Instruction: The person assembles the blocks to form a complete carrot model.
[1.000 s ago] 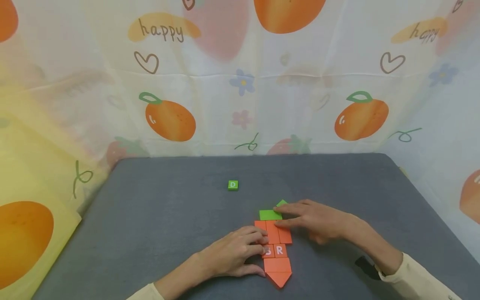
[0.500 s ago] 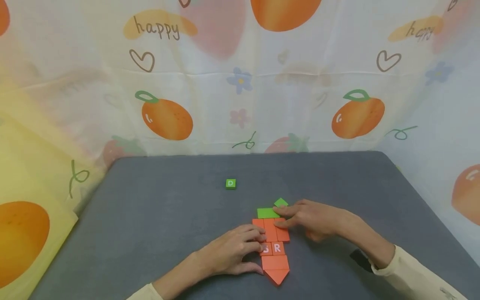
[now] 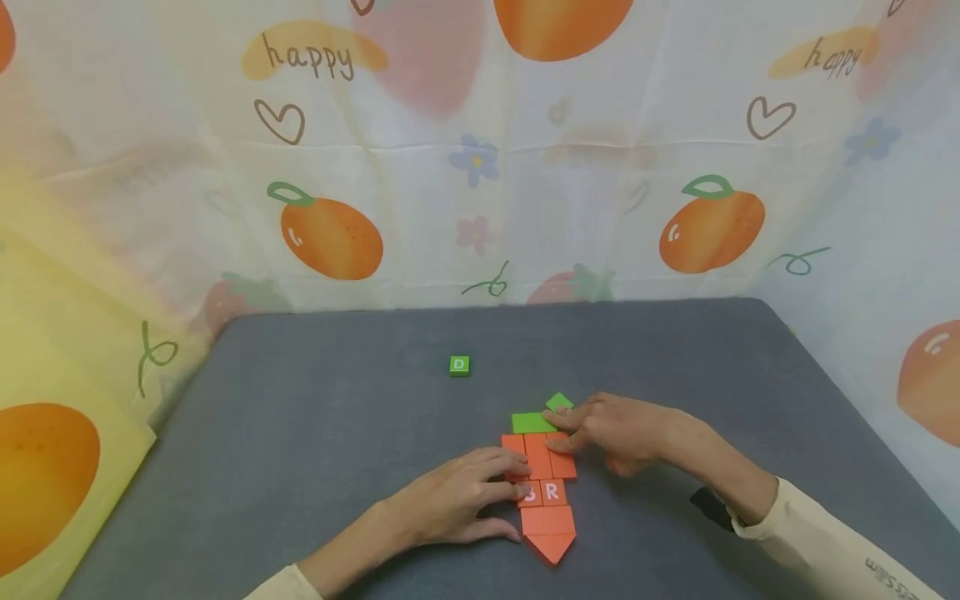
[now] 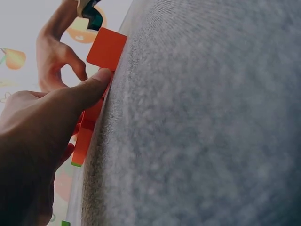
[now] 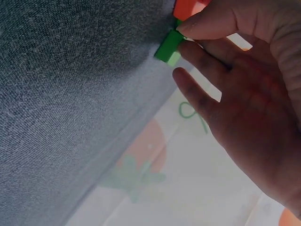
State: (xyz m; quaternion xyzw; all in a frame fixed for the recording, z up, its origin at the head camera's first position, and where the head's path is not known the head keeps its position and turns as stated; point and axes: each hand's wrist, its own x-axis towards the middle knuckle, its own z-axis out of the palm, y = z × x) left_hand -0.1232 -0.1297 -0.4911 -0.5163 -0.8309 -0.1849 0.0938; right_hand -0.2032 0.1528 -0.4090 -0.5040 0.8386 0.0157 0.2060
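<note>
Flat orange blocks (image 3: 537,455) lie joined in a column on the grey table, with a pointed orange block (image 3: 551,547) at the near end. Two orange letter blocks (image 3: 553,492) sit mid-column; R is readable, the other letter partly hidden. My left hand (image 3: 453,496) rests along the column's left side, fingertips touching it. At the far end lie a green rectangular block (image 3: 531,422) and a small tilted green block (image 3: 559,402). My right hand (image 3: 637,425) reaches in from the right, fingertips touching the green rectangle and the orange block below. In the right wrist view, its fingertips meet the small green block (image 5: 169,47).
A green block marked D (image 3: 460,366) lies alone farther back on the grey table (image 3: 337,400). Behind and beside the table hangs a curtain (image 3: 420,208) printed with oranges, hearts and flowers.
Slightly more of the small green block shows beside my right fingertips. Both hands stay almost in place, and the whole head view drifts a little.
</note>
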